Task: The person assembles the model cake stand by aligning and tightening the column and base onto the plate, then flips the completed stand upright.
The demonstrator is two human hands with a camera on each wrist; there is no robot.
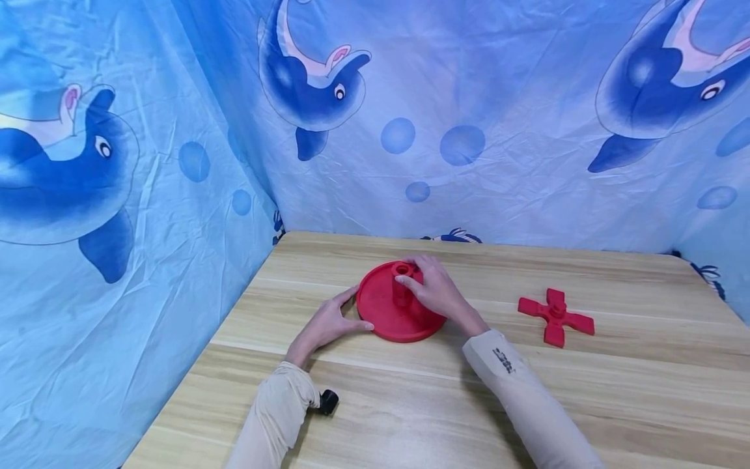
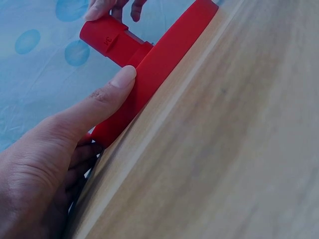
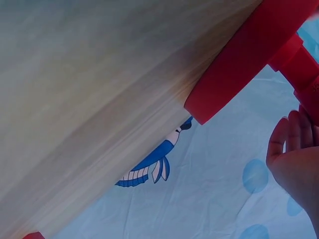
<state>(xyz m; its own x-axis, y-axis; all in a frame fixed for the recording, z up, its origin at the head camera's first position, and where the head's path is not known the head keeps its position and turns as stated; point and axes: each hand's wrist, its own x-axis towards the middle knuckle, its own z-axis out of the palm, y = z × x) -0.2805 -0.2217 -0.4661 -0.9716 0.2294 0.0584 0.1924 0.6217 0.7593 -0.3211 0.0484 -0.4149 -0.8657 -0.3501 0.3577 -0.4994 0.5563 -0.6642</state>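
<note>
A round red base (image 1: 387,319) with a raised rim lies on the wooden table. My left hand (image 1: 329,322) holds its left edge, the thumb (image 2: 117,84) on the near rim and the other fingers farther round the side. From the middle of the base rises a red hollow post (image 1: 402,293), its open end up. My right hand (image 1: 436,290) grips the post near its top, thumb on the near side. In the left wrist view the post (image 2: 107,40) shows small raised marks and a narrower lower part. The right wrist view shows right-hand fingers (image 3: 294,129) beside the post.
To the right on the table (image 1: 398,404) lies a red four-armed cross piece (image 1: 555,318) with a short knob at its centre. A small black object (image 1: 329,402) sits at the left sleeve's cuff. Blue dolphin-print cloth (image 1: 375,182) hangs behind and at the sides.
</note>
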